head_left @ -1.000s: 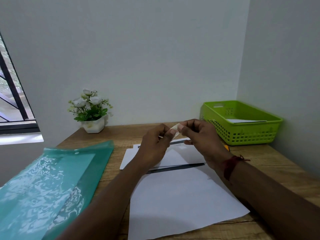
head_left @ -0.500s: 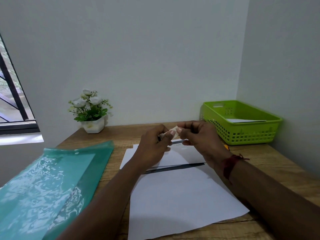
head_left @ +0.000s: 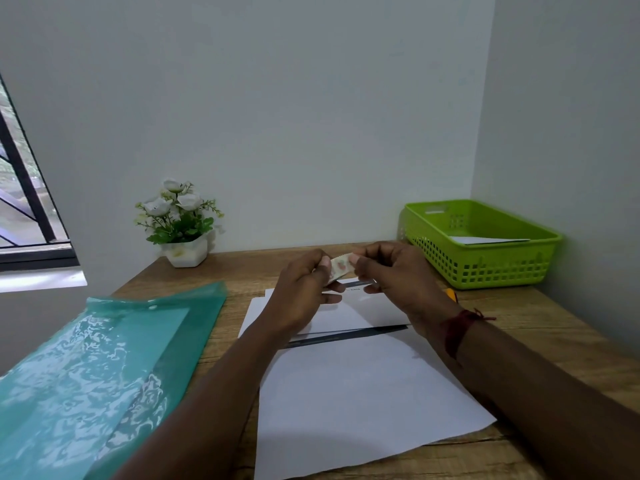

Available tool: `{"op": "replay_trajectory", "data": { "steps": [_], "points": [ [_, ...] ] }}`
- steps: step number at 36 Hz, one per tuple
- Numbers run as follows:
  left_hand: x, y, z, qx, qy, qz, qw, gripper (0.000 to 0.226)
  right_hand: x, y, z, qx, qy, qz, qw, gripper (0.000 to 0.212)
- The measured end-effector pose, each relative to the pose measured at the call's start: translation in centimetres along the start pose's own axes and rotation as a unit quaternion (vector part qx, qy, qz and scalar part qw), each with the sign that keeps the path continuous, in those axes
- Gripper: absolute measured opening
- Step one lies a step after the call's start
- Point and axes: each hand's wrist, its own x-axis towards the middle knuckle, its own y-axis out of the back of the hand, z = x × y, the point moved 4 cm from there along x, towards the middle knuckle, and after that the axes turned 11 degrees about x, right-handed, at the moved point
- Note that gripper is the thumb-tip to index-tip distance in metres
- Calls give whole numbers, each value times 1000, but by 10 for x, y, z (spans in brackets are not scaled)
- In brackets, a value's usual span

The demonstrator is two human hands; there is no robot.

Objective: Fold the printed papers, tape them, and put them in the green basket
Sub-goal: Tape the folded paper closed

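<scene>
Head view looks down on a wooden table point(head_left: 540, 327) set in a corner of pale walls; both hands are raised just above it, close together, with a small piece of tape point(head_left: 341, 268) stretched between them; the left hand point(head_left: 304, 289) pinches the tape's left end between thumb and forefinger, its other fingers loosely curled below; the right hand point(head_left: 398, 275) pinches the right end in the same way; the tape is pale with reddish marks and a toothed upper edge; a red thread bracelet point(head_left: 457, 327) circles the right wrist. Directly beneath the hands a folded printed paper point(head_left: 346, 317) lies flat on the table, white with a dark band along its near edge; a large white sheet point(head_left: 363, 393) lies nearer the person, its far edge meeting that band, though which overlaps which cannot be told. The green basket point(head_left: 485, 268) stands at the far right against the side wall, well apart from the hands, with a white paper point(head_left: 485, 240) lying inside it; a small yellow object point(head_left: 450, 294) shows just beside the right wrist, too hidden to name. A teal plastic folder point(head_left: 104, 368) lies at the near left, partly over the table's edge; a white pot of white flowers point(head_left: 185, 252) stands at the far left against the back wall; a window point(head_left: 24, 202) with dark bars shows at the left edge.
</scene>
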Motion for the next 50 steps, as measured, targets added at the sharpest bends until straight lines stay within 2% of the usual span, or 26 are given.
{"op": "replay_trajectory", "data": {
  "steps": [17, 24, 31, 36, 39, 41, 44, 50],
  "points": [
    [-1, 0, 4, -39, 4, 10, 999, 33, 0, 1, -1, -20, 36, -12, 999, 4],
    [-1, 2, 4, -40, 9, 24, 999, 32, 1, 0, -2, -17, 42, -20, 999, 10],
    [2, 7, 0, -45, 7, 42, 998, 34, 2, 4, -3, -4, 45, -2, 999, 11],
    [10, 24, -9, -55, 19, 103, 993, 30, 4, 9, -3, -12, 50, 35, 998, 14],
    [15, 45, -19, 4, 21, 172, 985, 29, 4, 15, -5, -32, 75, 69, 994, 18],
    [18, 62, -25, 105, 5, 219, 970, 29, 4, 18, -6, -55, 87, 87, 991, 18],
    [24, 81, -36, 251, 1, 260, 932, 25, 5, 22, -7, -83, 99, 109, 986, 16],
    [25, 93, -52, 415, 6, 295, 860, 24, 6, 26, -6, -107, 119, 127, 979, 13]
  ]
}}
